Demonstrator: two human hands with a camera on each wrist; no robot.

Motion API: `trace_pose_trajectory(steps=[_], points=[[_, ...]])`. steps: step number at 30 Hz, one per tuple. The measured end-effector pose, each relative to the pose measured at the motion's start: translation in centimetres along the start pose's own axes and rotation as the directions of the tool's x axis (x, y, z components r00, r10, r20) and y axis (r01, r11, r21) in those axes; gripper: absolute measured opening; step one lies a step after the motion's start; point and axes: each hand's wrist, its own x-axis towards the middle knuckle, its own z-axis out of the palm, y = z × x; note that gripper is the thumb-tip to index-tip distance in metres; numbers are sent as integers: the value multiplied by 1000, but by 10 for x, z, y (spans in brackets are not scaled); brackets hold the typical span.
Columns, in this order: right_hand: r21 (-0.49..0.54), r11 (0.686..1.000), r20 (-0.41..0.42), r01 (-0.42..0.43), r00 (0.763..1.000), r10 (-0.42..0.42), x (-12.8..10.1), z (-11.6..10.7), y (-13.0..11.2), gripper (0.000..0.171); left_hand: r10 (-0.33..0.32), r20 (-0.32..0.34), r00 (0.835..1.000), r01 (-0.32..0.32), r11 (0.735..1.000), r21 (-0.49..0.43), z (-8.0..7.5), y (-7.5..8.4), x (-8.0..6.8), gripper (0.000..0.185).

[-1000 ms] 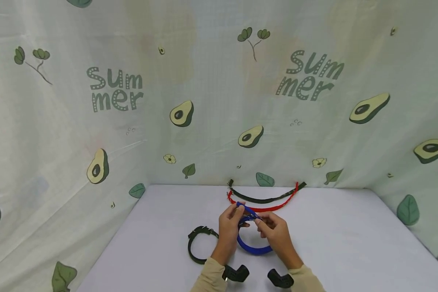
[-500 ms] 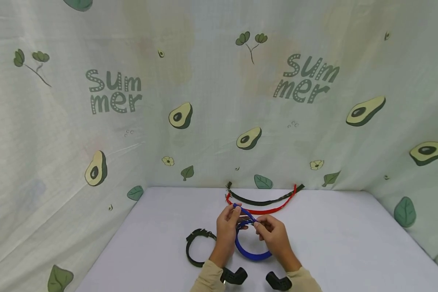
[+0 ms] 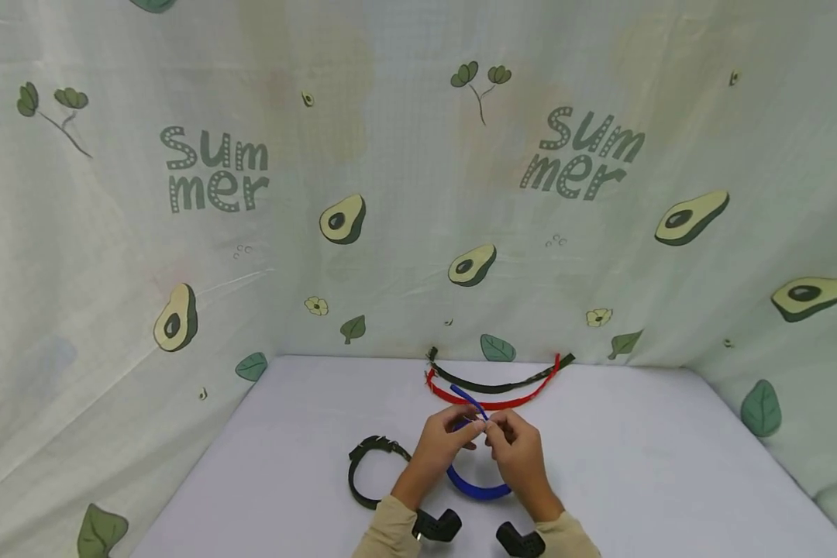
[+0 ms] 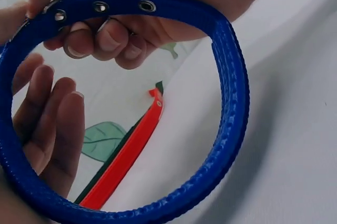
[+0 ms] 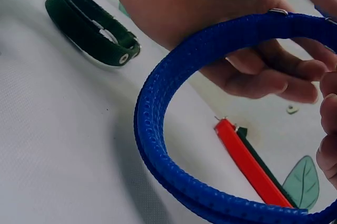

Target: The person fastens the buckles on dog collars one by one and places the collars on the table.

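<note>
A blue collar [image 3: 476, 487] with metal eyelets is held as a loop just above the white table [image 3: 635, 465]. My left hand [image 3: 452, 436] and right hand [image 3: 509, 440] both pinch it at its top, where the buckle end and the strap tail [image 3: 469, 401] meet. The loop [image 4: 231, 103] fills the left wrist view, with fingers [image 4: 100, 37] curled at its eyeleted part. In the right wrist view the blue loop [image 5: 158, 129] curves under the left hand's fingers [image 5: 263, 79].
A dark green collar [image 3: 364, 473] lies buckled in a ring left of my hands. A red strap [image 3: 491, 402] and a dark green strap [image 3: 495, 384] lie flat near the back curtain [image 3: 390, 194]. Printed cloth walls the table on three sides.
Both hands have drawn closer together at the top of the blue collar and sunk slightly toward the table. The strap tail now sticks up behind the fingers.
</note>
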Motion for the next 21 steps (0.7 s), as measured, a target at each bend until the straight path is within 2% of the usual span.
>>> trace_pose_trajectory(steps=[2,5,12,14,18,21], points=[[-9,1000,-9,-6,1000,6,0,0,0,18,-15,17,1000,14,999,44,0,-1,0,36],[-13,1000,-24,-24,999,23,0,1,0,19,-31,15,999,30,998,58,1,-2,0,33],[-107,994,-119,1,993,-13,-1,8,-2,13,14,-75,997,-8,996,88,4,-3,0,32],[-105,994,-142,-7,990,-8,-2,10,-3,13,25,-101,995,-17,996,88,5,-3,0,31],[2,994,-108,-111,988,110,1,8,-5,18,25,-116,993,-17,997,73,5,-2,0,30],[93,976,-45,-197,978,201,5,5,-7,23,23,-109,994,-16,997,72,4,-2,1,28]])
